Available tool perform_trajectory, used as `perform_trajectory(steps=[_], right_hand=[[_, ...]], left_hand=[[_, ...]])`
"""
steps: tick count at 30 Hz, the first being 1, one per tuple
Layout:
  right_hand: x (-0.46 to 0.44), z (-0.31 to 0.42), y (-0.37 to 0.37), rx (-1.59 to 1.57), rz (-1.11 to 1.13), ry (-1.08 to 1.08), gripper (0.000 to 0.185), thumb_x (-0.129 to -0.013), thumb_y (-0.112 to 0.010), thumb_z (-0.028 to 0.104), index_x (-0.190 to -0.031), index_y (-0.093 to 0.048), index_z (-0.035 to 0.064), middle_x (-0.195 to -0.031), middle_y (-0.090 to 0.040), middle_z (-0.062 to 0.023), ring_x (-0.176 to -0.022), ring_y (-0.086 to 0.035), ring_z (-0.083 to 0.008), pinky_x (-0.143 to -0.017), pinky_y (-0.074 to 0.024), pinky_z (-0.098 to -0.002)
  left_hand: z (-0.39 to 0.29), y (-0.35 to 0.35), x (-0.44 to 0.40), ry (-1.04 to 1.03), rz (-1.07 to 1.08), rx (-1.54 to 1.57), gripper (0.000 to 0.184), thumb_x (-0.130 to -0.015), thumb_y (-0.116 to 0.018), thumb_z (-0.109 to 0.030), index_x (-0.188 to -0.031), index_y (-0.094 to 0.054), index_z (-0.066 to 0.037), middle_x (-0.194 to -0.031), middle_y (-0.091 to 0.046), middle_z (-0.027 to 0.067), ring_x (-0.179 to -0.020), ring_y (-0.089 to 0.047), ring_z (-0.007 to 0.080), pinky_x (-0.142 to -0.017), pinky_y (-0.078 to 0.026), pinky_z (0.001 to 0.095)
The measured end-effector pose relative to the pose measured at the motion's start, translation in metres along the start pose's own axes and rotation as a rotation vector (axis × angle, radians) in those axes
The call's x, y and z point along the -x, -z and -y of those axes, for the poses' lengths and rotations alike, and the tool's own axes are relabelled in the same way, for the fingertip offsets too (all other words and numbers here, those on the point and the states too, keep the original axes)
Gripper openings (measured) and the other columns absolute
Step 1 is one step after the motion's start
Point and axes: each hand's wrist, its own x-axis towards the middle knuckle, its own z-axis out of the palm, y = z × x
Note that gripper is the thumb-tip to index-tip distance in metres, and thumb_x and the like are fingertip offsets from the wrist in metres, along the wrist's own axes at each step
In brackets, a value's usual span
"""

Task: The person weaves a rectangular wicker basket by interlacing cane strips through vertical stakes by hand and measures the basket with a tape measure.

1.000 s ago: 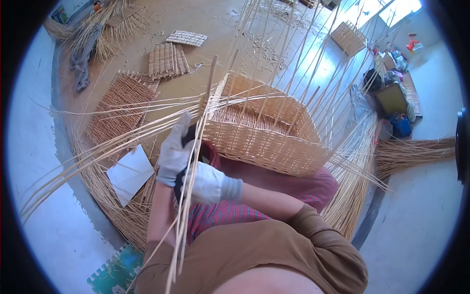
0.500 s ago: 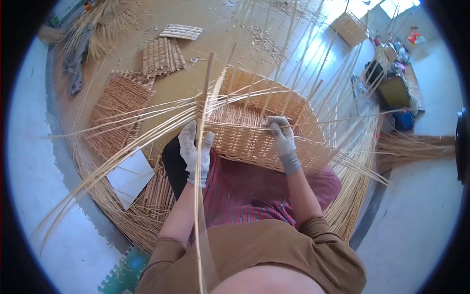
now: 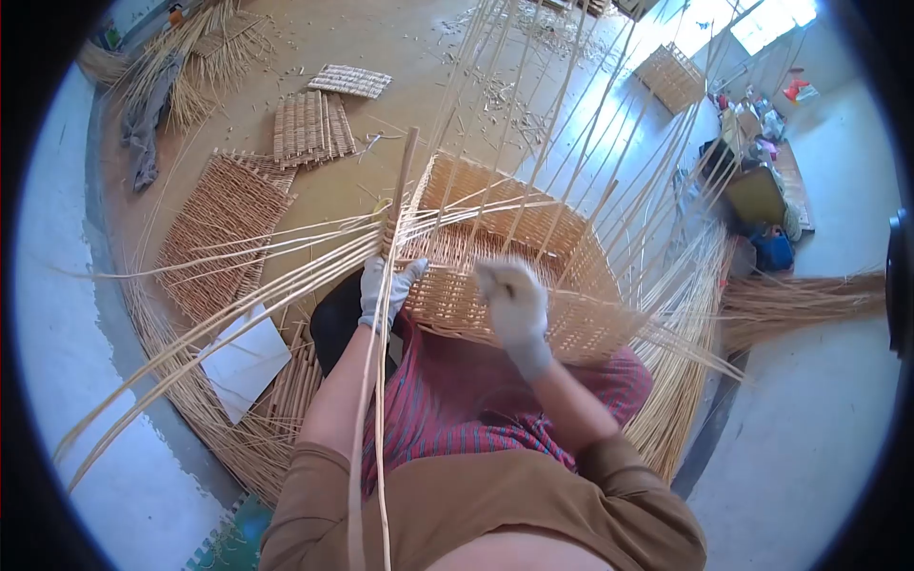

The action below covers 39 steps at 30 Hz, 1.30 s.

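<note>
A partly woven wicker basket [image 3: 457,300] rests across the lap, its long upright stakes [image 3: 519,124] rising from the sides. At its left corner, my left hand [image 3: 388,293], in a pale work glove, is closed around the rim beside a thick corner post [image 3: 405,176]. Bundled willow rods [image 3: 238,314] stick out leftward from that corner, and long strands hang past my left wrist. My right hand [image 3: 516,309], also gloved, is raised before the front wall, smeared by motion. Its fingers are curled into a fist; what they hold cannot be made out.
Woven panels [image 3: 224,233] lie on the floor at left, with smaller ones [image 3: 309,128] behind. A white sheet [image 3: 245,366] rests over cut sticks [image 3: 297,385]. Loose rods [image 3: 681,381] lie at right, near a brush-like bundle [image 3: 804,300]. Scraps litter the floor at the back.
My right hand has moved left and toward the body, away from the rim where it gripped a long strand. My left hand stays at the corner. The view has shifted slightly.
</note>
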Motion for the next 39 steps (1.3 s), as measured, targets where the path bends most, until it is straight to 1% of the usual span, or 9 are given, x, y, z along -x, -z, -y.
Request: perform_trajectory(steps=[6, 9, 14, 16, 20, 28, 32, 36, 39], right_hand=[[-0.183, -0.002, -0.073, 0.428, -0.338, 0.344, 0.06, -0.091, -0.069, 0.004, -0.147, -0.049, 0.0114, -0.096, -0.069, -0.0109, -0.092, -0.067, -0.0225, -0.082, -0.0544, -0.0337], [-0.132, 0.038, -0.033, 0.025, -0.21, -0.096, 0.079, -0.095, -0.066, 0.009, -0.16, -0.021, 0.014, -0.094, -0.067, -0.0092, -0.083, -0.07, -0.0207, -0.073, -0.0577, -0.0326], [0.072, -0.116, 0.014, -0.435, -0.417, -0.56, 0.029, -0.108, -0.05, 0.027, -0.128, -0.048, 0.0056, -0.094, -0.068, -0.0085, -0.078, -0.07, -0.0154, -0.052, -0.0559, -0.0277], [0.087, -0.08, 0.005, -0.373, -0.098, -0.786, 0.021, -0.105, -0.056, 0.017, -0.122, -0.061, 0.0059, -0.099, -0.07, -0.0087, -0.086, -0.069, -0.0187, -0.08, -0.0589, -0.033], [-0.001, -0.022, -0.046, 0.243, 0.038, 0.163, 0.028, -0.1, -0.059, 0.014, -0.127, -0.065, 0.0072, -0.11, -0.072, -0.0183, -0.103, -0.073, -0.0287, -0.087, -0.0571, -0.0383], [-0.081, -0.04, -0.086, 0.909, 0.525, -0.093, 0.026, -0.092, -0.059, 0.016, -0.114, -0.069, 0.007, -0.09, -0.075, -0.0165, -0.083, -0.074, -0.0385, -0.069, -0.0591, -0.0468], [0.007, -0.053, -0.044, 0.115, 0.034, 0.23, 0.038, -0.092, -0.063, 0.008, -0.13, -0.059, 0.0071, -0.112, -0.067, -0.0261, -0.096, -0.067, -0.0432, -0.082, -0.0559, -0.0479], [0.106, -0.106, 0.005, -0.53, -0.249, -0.557, 0.035, -0.099, -0.066, 0.008, -0.133, -0.055, 0.0097, -0.109, -0.067, -0.0044, -0.092, -0.067, -0.0137, -0.076, -0.0591, -0.0297], [0.045, -0.071, 0.053, -0.33, -0.539, -0.281, 0.037, -0.101, -0.064, 0.011, -0.136, -0.052, 0.0084, -0.116, -0.065, -0.0069, -0.101, -0.062, -0.0136, -0.088, -0.0532, -0.0293]], left_hand=[[-0.01, -0.007, -0.009, 0.21, -0.007, 0.416, 0.057, -0.078, -0.09, -0.017, -0.125, -0.063, 0.0, -0.112, -0.072, 0.0072, -0.097, -0.067, 0.0183, -0.091, -0.052, 0.0313], [-0.008, 0.0, -0.009, 0.313, 0.093, 0.524, 0.047, -0.079, -0.087, -0.011, -0.12, -0.069, 0.0, -0.108, -0.074, 0.007, -0.093, -0.068, 0.018, -0.089, -0.052, 0.0318], [-0.026, 0.001, -0.006, 0.405, 0.063, 0.455, 0.036, -0.077, -0.085, -0.009, -0.111, -0.075, 0.001, -0.1, -0.075, 0.0053, -0.086, -0.068, 0.0151, -0.082, -0.053, 0.0309], [0.003, 0.002, -0.015, 0.573, 0.17, 0.332, 0.046, -0.081, -0.08, -0.002, -0.125, -0.068, 0.001, -0.116, -0.072, 0.0081, -0.1, -0.067, 0.0183, -0.095, -0.051, 0.0306], [0.006, 0.0, 0.001, 0.395, 0.118, 0.205, 0.038, -0.087, -0.075, -0.007, -0.124, -0.068, 0.002, -0.112, -0.073, 0.0078, -0.1, -0.067, 0.0178, -0.094, -0.052, 0.0323], [-0.061, -0.032, 0.087, -0.195, -0.157, 0.054, 0.03, -0.095, -0.047, 0.008, -0.12, -0.062, 0.0, -0.11, -0.061, 0.0111, -0.11, -0.06, 0.0235, -0.1, -0.048, 0.0354], [-0.095, -0.04, 0.038, -0.355, -0.06, -0.003, 0.024, -0.102, -0.056, -0.009, -0.125, -0.06, -0.002, -0.121, -0.066, 0.0169, -0.111, -0.066, 0.0296, -0.1, -0.05, 0.0377], [-0.093, -0.054, 0.016, 0.066, 0.413, -0.302, 0.036, -0.098, -0.067, -0.024, -0.124, -0.061, 0.0, -0.119, -0.069, 0.0214, -0.11, -0.067, 0.0318, -0.099, -0.05, 0.0376], [-0.071, -0.061, -0.001, -0.015, 0.631, -0.568, 0.033, -0.094, -0.075, -0.028, -0.117, -0.064, -0.007, -0.089, -0.072, 0.0112, -0.061, -0.068, 0.021, -0.06, -0.055, 0.0352]])
